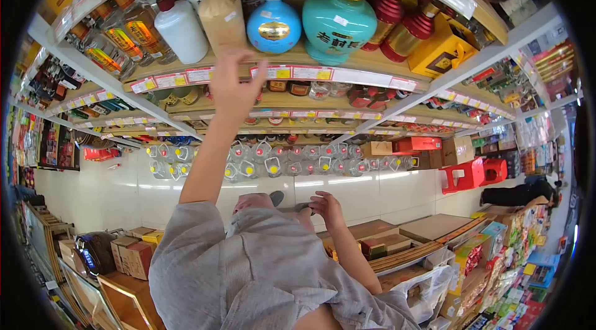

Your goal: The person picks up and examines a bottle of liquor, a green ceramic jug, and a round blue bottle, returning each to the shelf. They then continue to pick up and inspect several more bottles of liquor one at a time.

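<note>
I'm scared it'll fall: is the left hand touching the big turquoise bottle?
Apart: the head view shows a strip of shelf between the left hand and the turquoise bottle.

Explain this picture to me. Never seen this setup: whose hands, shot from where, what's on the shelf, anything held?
There's no robot here: these are one person's bare hands. The one picture comes from a camera worn on the head, facing forward and down; its wide lens bends the shop's lines. The grey shirt at the bottom is the wearer's.

The upper shelf holds, among others, a white bottle, a paper-wrapped one, a round blue one and a large teal one. Clear jugs stand on the floor.

The left hand is raised, fingers spread, before the paper-wrapped bottle; contact is unclear. The right hand hangs low, loosely curled. Neither visibly holds anything.
</note>
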`<act>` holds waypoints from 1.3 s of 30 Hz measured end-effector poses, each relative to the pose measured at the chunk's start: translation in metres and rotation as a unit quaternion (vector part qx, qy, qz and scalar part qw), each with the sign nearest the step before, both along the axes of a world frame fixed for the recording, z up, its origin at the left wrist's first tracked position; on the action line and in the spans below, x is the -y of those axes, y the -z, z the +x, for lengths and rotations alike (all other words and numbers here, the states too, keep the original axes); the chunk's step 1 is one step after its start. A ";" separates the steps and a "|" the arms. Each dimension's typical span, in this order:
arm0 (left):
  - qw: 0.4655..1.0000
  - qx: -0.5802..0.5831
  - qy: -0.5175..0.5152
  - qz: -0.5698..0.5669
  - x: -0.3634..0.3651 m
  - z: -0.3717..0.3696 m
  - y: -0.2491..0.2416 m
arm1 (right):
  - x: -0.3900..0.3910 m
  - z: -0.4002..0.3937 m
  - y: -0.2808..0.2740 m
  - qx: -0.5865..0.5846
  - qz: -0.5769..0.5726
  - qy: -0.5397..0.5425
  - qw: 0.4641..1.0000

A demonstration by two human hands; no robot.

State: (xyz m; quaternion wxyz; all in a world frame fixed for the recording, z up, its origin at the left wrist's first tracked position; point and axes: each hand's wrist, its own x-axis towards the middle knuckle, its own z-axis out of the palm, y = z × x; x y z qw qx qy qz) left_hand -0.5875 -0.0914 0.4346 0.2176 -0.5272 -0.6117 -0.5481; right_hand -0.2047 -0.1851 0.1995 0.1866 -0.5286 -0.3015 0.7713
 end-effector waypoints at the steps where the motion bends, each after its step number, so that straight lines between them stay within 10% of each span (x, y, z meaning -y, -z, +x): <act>1: 0.998 0.019 0.054 -0.003 -0.007 0.016 0.000 | 0.000 0.001 -0.001 -0.001 0.004 0.007 1.000; 7: 0.975 0.077 0.199 -0.064 -0.078 0.083 -0.013 | 0.001 0.016 -0.003 -0.014 -0.001 0.037 0.999; 24: 0.982 0.018 0.110 -0.154 -0.219 0.221 -0.026 | -0.041 0.228 0.037 -0.021 0.046 0.185 0.982; 39: 0.985 0.064 0.107 -0.116 -0.198 0.293 -0.019 | -0.065 0.334 0.063 -0.032 0.026 0.209 0.977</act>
